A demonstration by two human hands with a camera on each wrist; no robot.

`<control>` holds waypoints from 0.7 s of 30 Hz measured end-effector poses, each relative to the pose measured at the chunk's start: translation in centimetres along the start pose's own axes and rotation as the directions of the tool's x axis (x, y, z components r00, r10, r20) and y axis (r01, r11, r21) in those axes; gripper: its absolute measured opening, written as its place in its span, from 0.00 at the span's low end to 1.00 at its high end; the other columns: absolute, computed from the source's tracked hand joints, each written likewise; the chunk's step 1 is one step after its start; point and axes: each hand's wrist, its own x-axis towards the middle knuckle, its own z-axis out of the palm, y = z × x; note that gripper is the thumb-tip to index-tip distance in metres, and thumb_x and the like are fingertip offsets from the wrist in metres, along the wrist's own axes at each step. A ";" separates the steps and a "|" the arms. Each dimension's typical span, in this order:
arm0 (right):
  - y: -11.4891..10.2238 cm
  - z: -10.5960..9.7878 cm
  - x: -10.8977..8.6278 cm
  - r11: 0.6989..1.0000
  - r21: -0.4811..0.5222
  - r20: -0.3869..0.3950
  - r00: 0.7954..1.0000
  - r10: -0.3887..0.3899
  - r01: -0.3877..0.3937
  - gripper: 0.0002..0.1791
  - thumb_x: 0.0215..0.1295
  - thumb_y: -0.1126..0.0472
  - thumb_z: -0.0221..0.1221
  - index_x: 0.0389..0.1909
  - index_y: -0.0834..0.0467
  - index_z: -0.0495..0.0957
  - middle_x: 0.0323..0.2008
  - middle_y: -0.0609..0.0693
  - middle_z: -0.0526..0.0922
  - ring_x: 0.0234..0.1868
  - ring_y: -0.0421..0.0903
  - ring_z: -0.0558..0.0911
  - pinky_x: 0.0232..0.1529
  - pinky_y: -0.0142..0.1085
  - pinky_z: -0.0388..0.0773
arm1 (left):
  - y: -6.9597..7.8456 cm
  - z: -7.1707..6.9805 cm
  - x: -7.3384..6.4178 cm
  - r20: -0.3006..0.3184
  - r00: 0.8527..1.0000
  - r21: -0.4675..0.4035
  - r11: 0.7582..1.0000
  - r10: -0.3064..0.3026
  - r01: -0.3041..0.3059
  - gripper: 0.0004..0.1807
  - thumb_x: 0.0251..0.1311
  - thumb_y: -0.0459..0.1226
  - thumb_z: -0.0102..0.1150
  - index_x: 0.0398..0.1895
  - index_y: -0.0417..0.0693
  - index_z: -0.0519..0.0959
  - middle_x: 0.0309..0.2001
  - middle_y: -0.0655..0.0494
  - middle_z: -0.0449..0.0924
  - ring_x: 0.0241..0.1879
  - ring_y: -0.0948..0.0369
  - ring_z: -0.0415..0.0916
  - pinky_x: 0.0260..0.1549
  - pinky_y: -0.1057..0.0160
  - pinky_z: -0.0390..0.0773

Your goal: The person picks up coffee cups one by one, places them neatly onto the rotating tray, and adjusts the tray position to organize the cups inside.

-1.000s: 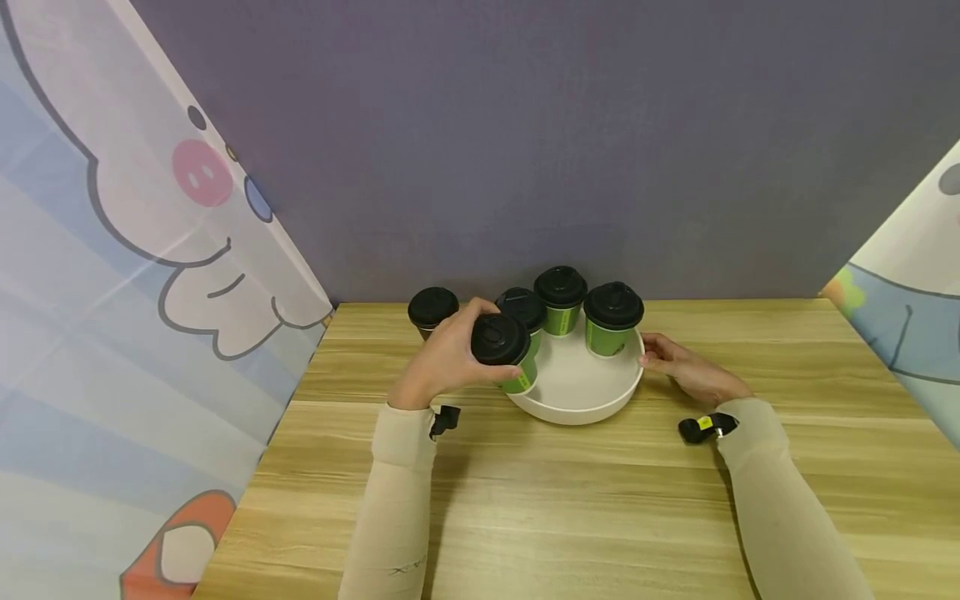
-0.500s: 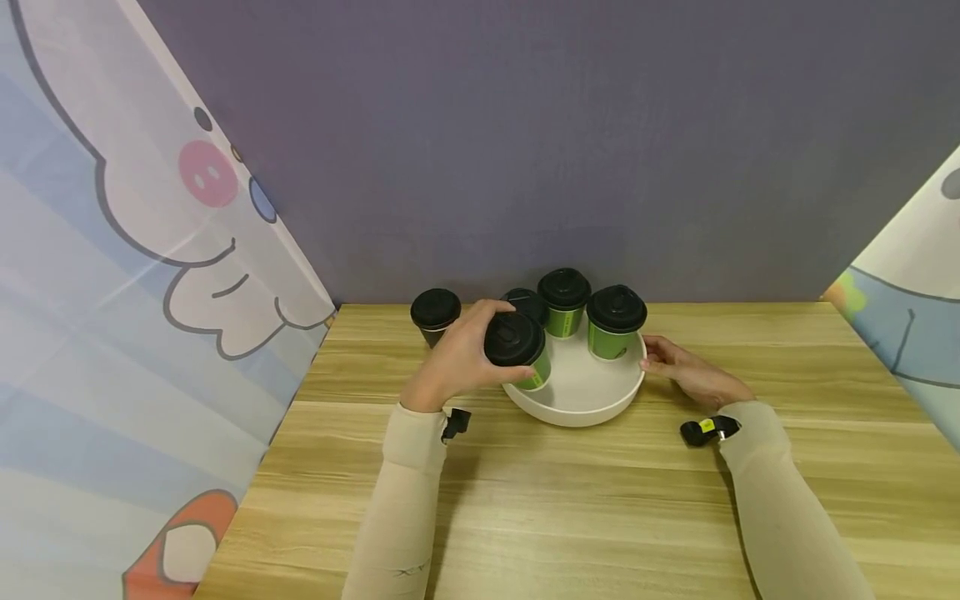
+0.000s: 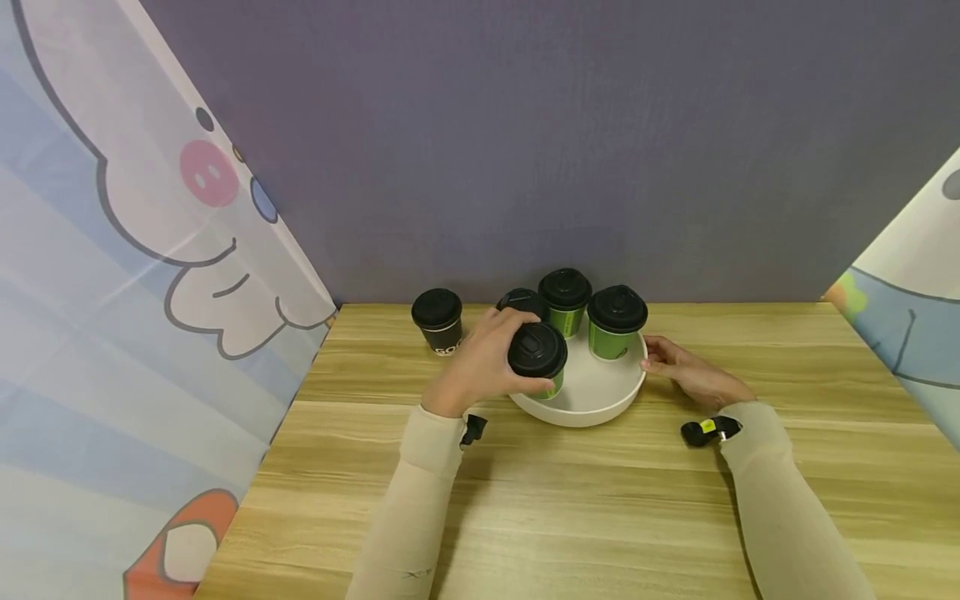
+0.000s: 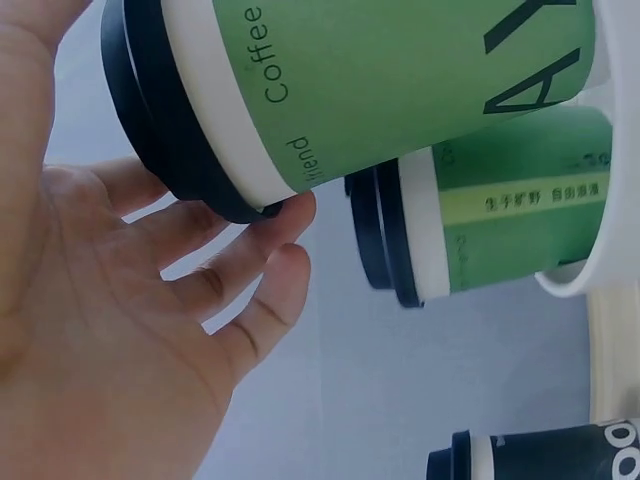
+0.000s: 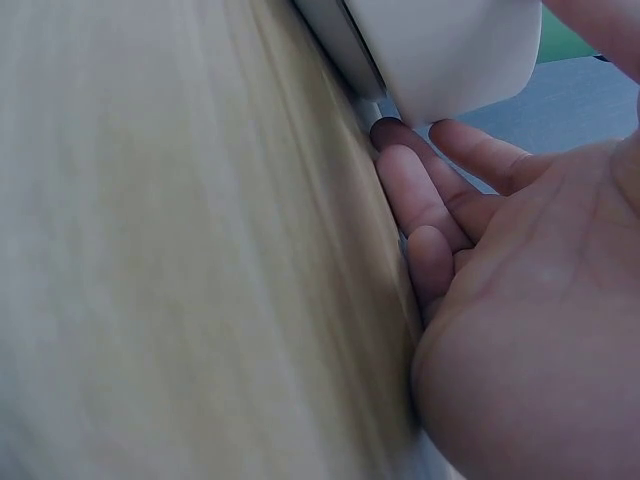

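Note:
My left hand (image 3: 480, 362) holds a green paper coffee cup (image 3: 537, 350) by its black lid, at the left front of a round white tray (image 3: 585, 418). In the left wrist view this cup (image 4: 400, 80) leans, its base near the tray wall; whether it touches the tray floor I cannot tell. My right hand (image 3: 690, 372) grips the tray's right rim, fingers low against its outer side in the right wrist view. Two green lidded cups, one at the back (image 3: 566, 302) and one at the right (image 3: 615, 323), stand in the tray. Another black lid (image 3: 523, 305) shows behind my left hand.
A dark lidded cup (image 3: 441, 323) stands on the wooden table (image 3: 585, 508), left of the tray and close behind my left hand. A grey wall panel (image 3: 525, 150) rises at the table's back edge. Printed curtains (image 3: 112, 333) hang at both sides.
My left hand has carried the held cup rightward, further over the tray. More of the dark cup at the left is uncovered. The right hand stays at the tray's rim.

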 end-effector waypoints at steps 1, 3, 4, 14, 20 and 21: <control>0.0 0.0 0.0 1.000 0.000 0.001 1.000 -0.001 0.001 0.39 0.81 0.57 0.50 0.80 0.68 0.41 0.73 0.71 0.55 0.57 0.33 0.68 0.55 0.22 0.65 | 0.1 0.1 0.1 0.006 1.000 0.017 1.000 0.005 -0.005 0.51 0.39 0.62 0.81 0.68 0.58 0.72 0.66 0.61 0.74 0.69 0.53 0.66 0.69 0.49 0.70; 0.0 0.0 0.0 1.000 0.002 -0.002 1.000 -0.002 0.002 0.39 0.81 0.57 0.50 0.80 0.69 0.42 0.72 0.71 0.56 0.56 0.32 0.68 0.55 0.22 0.65 | 0.2 0.4 0.3 0.018 1.000 0.049 0.999 0.020 -0.021 0.51 0.39 0.63 0.80 0.68 0.56 0.72 0.66 0.59 0.74 0.69 0.52 0.66 0.71 0.48 0.67; 0.1 0.0 0.0 1.000 0.000 -0.004 1.000 -0.006 0.006 0.39 0.81 0.57 0.50 0.80 0.69 0.42 0.72 0.71 0.57 0.56 0.32 0.68 0.55 0.21 0.65 | 0.3 0.6 0.4 0.021 0.999 0.067 0.997 0.028 -0.030 0.51 0.39 0.64 0.80 0.68 0.56 0.73 0.66 0.58 0.74 0.69 0.52 0.66 0.71 0.47 0.66; 0.0 0.0 0.2 0.998 -0.024 -0.018 0.998 -0.067 0.066 0.39 0.79 0.60 0.53 0.78 0.72 0.44 0.67 0.73 0.61 0.54 0.34 0.71 0.53 0.21 0.69 | 0.4 1.2 0.8 0.023 0.999 0.113 0.992 0.047 -0.050 0.51 0.39 0.64 0.80 0.68 0.54 0.74 0.64 0.56 0.75 0.65 0.53 0.69 0.72 0.44 0.64; 0.3 0.1 0.3 0.997 -0.046 0.002 0.998 -0.066 0.066 0.44 0.75 0.60 0.58 0.78 0.71 0.43 0.64 0.71 0.64 0.56 0.43 0.70 0.53 0.24 0.71 | 0.2 1.7 1.0 0.031 0.999 0.136 0.990 0.045 -0.049 0.51 0.40 0.63 0.80 0.69 0.54 0.73 0.65 0.55 0.75 0.64 0.53 0.69 0.70 0.45 0.67; 0.3 0.1 0.3 0.997 -0.054 0.003 0.998 -0.062 0.062 0.44 0.74 0.60 0.59 0.78 0.70 0.43 0.64 0.71 0.64 0.57 0.45 0.70 0.53 0.24 0.71 | 0.2 1.8 1.0 0.034 0.999 0.139 0.989 0.042 -0.046 0.52 0.40 0.63 0.80 0.70 0.54 0.73 0.66 0.55 0.75 0.64 0.53 0.69 0.70 0.45 0.67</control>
